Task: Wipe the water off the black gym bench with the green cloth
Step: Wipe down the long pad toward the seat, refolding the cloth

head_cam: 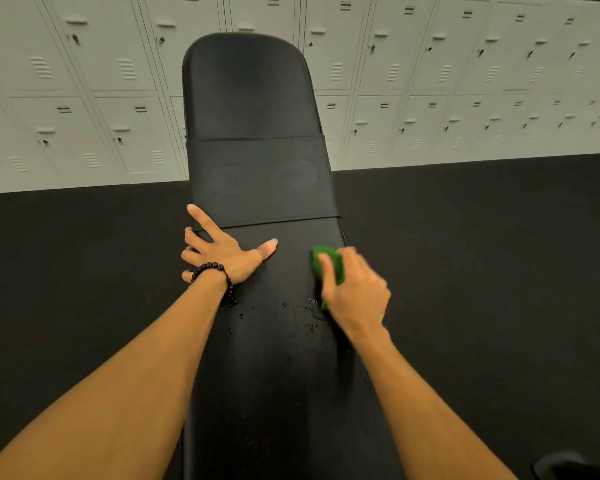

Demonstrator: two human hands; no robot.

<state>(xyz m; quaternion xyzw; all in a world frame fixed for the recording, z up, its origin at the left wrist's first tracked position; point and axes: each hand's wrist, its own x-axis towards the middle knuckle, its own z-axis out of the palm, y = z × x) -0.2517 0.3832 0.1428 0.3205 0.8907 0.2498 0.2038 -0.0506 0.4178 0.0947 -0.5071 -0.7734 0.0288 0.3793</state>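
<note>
The black gym bench point(257, 116) runs away from me down the middle of the view, with a wide strap band across it. Small water drops point(291, 315) speckle the pad just below my hands. My left hand point(222, 252) lies flat on the bench's left edge, fingers spread, a black bead bracelet on the wrist. My right hand point(355, 292) grips the bunched green cloth point(329, 263) against the pad near the right edge; it looks blurred. Most of the cloth is hidden under the fingers.
Dark rubber floor point(482, 271) lies on both sides of the bench. A wall of pale grey lockers point(430, 81) stands behind its far end. A dark rounded object point(568, 467) shows at the bottom right corner.
</note>
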